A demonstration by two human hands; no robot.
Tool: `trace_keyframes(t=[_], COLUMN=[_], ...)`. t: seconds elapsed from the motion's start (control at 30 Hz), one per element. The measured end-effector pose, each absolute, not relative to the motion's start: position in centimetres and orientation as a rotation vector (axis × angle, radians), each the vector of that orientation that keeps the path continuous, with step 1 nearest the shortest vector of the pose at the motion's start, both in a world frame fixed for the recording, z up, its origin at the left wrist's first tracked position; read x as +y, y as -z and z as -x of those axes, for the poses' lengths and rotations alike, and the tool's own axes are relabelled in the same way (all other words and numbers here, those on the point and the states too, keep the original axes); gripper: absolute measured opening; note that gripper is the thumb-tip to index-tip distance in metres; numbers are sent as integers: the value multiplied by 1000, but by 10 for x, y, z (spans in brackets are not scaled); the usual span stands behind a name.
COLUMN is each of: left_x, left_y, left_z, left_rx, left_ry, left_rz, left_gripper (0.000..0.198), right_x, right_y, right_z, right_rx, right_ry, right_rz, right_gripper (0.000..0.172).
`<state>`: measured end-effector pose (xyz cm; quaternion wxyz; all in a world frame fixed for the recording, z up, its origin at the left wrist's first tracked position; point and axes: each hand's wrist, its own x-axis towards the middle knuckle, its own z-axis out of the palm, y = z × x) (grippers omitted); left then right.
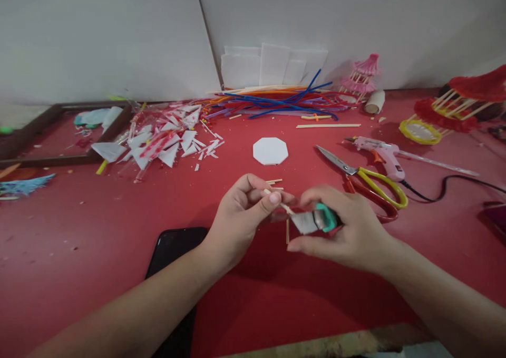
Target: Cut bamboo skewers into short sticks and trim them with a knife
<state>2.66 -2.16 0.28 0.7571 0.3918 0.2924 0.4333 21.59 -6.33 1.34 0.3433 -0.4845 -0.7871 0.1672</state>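
Observation:
Between the thumb and fingers of my left hand [247, 215] is a thin pale wooden stick [286, 209], slanting down to the right. My right hand [348, 226] is curled around a cutter knife with a green handle [326, 217]. Its broad metal blade [305, 223] meets or nearly meets the stick's right end. Below and beside the hands, short cut sticks [288, 231] lie on the red table. Just beyond them rests a white octagonal piece [271, 151], flat on the tabletop.
Right of my hands are scissors [348, 169] and a pink glue gun [381, 152] with a black cord. Pipe cleaners [276, 102] lie at the back, white scraps [169, 142] to the left. A phone [177, 247] sits under my left forearm. Red [462, 105] and pink [361, 76] stick-built models stand right.

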Motion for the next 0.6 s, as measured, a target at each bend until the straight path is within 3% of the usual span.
trace_keyframes(t=[0.13, 0.37, 0.6], left_x=[-20, -25, -29], left_y=[-5, -4, -3], left_z=[-27, -29, -27], left_rx=[649, 680, 659], left_ry=[-930, -744, -686], left_rz=[-783, -913, -1431], left_gripper=[27, 25, 9], right_x=[-64, -66, -64], right_y=[-10, -12, -13], right_z=[-215, -222, -221], right_rx=[-2111, -1977, -2088], right_ry=[-413, -418, -412], right_rz=[1172, 1169, 1102], right_gripper=[16, 26, 20])
